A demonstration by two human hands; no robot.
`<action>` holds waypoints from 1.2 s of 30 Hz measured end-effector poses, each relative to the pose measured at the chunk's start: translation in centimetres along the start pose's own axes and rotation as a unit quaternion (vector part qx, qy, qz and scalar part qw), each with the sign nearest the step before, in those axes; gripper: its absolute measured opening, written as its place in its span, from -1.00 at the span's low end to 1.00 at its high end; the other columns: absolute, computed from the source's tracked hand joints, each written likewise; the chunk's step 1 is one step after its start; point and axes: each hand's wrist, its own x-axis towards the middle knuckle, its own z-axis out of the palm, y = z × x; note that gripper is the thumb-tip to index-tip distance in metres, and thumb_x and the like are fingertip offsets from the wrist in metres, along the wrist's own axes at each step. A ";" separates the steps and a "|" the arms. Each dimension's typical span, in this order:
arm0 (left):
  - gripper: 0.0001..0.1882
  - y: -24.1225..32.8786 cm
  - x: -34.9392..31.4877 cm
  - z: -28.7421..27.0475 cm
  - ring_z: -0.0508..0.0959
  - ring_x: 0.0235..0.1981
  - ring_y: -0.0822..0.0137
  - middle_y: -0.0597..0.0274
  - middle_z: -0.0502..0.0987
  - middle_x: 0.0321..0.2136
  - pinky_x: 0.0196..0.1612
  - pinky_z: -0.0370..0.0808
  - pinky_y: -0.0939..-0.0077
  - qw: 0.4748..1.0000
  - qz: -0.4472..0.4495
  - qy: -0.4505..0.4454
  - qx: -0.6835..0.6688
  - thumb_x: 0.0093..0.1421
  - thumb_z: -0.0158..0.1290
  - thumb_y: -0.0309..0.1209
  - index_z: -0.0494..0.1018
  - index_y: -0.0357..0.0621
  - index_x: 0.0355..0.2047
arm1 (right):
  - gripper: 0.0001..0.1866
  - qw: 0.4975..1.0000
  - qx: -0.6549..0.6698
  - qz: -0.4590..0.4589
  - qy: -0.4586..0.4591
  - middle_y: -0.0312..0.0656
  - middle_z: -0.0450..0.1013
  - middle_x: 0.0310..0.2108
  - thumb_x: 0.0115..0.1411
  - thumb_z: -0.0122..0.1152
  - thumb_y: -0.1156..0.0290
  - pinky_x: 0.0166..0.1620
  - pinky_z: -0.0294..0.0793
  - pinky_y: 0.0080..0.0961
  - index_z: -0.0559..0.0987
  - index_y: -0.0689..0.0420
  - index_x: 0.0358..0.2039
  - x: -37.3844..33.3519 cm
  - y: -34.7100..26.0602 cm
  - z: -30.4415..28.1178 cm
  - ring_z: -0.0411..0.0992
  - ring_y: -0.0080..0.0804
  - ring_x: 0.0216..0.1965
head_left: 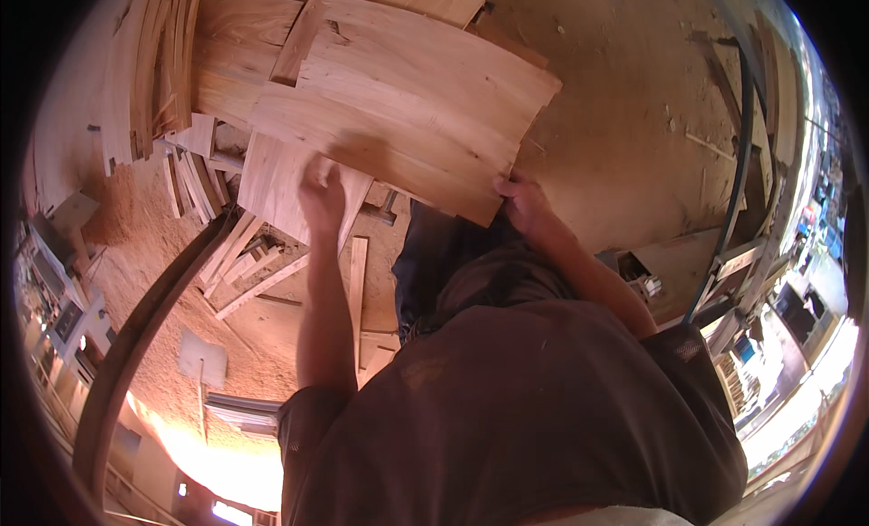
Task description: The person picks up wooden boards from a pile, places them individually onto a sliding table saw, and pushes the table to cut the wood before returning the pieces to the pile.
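Observation:
A wide wooden panel (416, 96), made of edge-joined boards, lies tilted in front of me. My right hand (528, 205) grips its near right corner, thumb on top and fingers underneath. Just off the panel's near left edge, my left hand (322, 196) hovers, slightly blurred, with fingers loosely bent and apart and nothing seen in them. Its shadow falls on the panel. Below that hand is a smaller pale board (276, 186), partly covered by the panel. A hammer (382, 209) lies beside this board, near my leg.
More boards (240, 51) lie beneath and beyond the panel, with stacked planks (149, 69) at the far left. Wood offcuts (249, 259) and sawdust cover the floor at left. A shovel-like tool (202, 358) lies near a curved dark beam (149, 345). Timber (778, 91) leans at far right.

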 end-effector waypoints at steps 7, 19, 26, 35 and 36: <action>-0.42 -0.5 15.3 0.0 0.38 0.16 -0.19 -0.21 0.50 0.07 0.30 0.21 0.01 0.949 0.144 -0.041 0.279 0.20 0.13 -0.15 0.43 -0.30 0.13 | -0.49 0.998 -0.015 -0.062 -0.024 -0.21 0.51 0.03 0.18 0.19 0.57 0.11 0.42 -0.43 0.45 0.24 0.18 -5.3 -5.1 1.2 0.44 -0.38 0.06; -0.50 12.0 10.0 5.5 0.51 -0.20 0.30 0.14 0.59 -0.28 -0.04 0.43 0.27 0.929 -0.132 -0.347 0.000 0.29 0.10 -0.05 0.56 -0.39 -0.23 | -0.44 0.967 -0.019 -0.253 0.001 -0.12 0.55 -0.02 0.07 0.22 0.56 0.11 0.38 -0.52 0.47 0.37 0.14 -17.5 -2.7 -10.7 0.47 -0.43 -0.01; -0.56 27.8 -4.0 14.2 0.59 -0.21 0.39 0.24 0.62 -0.18 -0.12 0.51 0.45 0.870 -0.008 -0.469 -0.150 0.39 0.02 -0.10 0.55 -0.29 -0.07 | -0.51 0.912 0.120 -0.375 0.116 -0.16 0.57 -0.04 0.11 0.23 0.57 0.05 0.43 -0.56 0.52 0.35 0.10 -28.3 -0.9 -26.5 0.49 -0.47 -0.08; -0.60 45.2 -21.5 29.9 0.55 -0.28 0.37 0.27 0.56 -0.30 -0.22 0.51 0.41 0.797 0.031 -0.592 -0.115 0.36 0.09 -0.12 0.50 -0.28 -0.15 | -0.72 0.805 0.128 -0.424 0.395 -0.30 0.59 -0.33 0.16 0.36 0.43 -0.19 0.47 -0.61 0.62 0.32 -0.16 -40.8 1.4 -45.5 0.48 -0.60 -0.32; -0.62 46.8 -24.1 31.5 0.55 -0.31 0.38 0.28 0.55 -0.33 -0.25 0.50 0.41 0.802 0.038 -0.589 -0.097 0.35 0.10 -0.12 0.49 -0.27 -0.17 | -0.72 0.796 0.133 -0.422 0.414 -0.30 0.58 -0.34 0.15 0.37 0.43 -0.19 0.47 -0.61 0.62 0.32 -0.17 -41.9 1.9 -47.4 0.48 -0.60 -0.31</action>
